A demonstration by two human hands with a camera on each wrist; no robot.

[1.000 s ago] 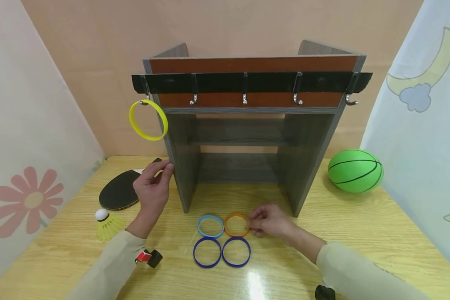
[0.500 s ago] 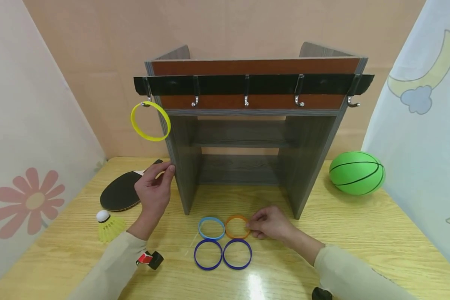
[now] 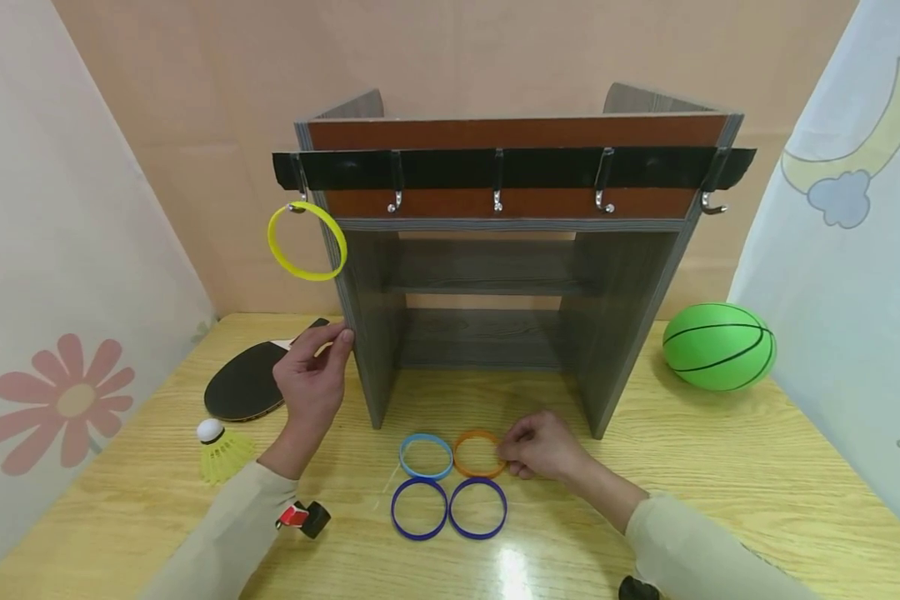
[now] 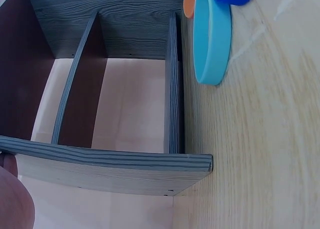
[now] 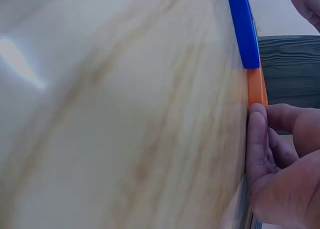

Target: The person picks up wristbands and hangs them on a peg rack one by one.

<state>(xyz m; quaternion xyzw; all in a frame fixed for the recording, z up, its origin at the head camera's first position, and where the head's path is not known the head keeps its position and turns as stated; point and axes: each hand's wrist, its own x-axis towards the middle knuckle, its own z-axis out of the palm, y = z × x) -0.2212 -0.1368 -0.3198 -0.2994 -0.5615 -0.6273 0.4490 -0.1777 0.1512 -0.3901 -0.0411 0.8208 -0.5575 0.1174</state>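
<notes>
In the head view my right hand (image 3: 543, 446) pinches the right edge of an orange wristband (image 3: 459, 467) lying flat on the table. The right wrist view shows thumb and fingertip at the orange band's end. A light blue wristband (image 3: 402, 461) lies to its left; two dark blue wristbands, left (image 3: 393, 518) and right (image 3: 504, 518), lie nearer me. My left hand (image 3: 313, 375) holds the front edge of the left side panel of a grey wooden shelf (image 3: 371, 333), thumb and forefinger together there. A yellow wristband (image 3: 279, 261) hangs from the leftmost hook (image 3: 302, 200).
A black rail (image 3: 450, 169) with several metal hooks crosses the shelf's top front. Left of the shelf lie a black table tennis bat (image 3: 243, 383) and a yellow shuttlecock (image 3: 225, 457). A green ball (image 3: 720, 347) sits on the right. Curtains and a backdrop enclose the wooden table (image 3: 720, 467).
The whole head view has shifted slightly. Both hands keep their places, the right one at the orange wristband and the left one at the shelf panel.
</notes>
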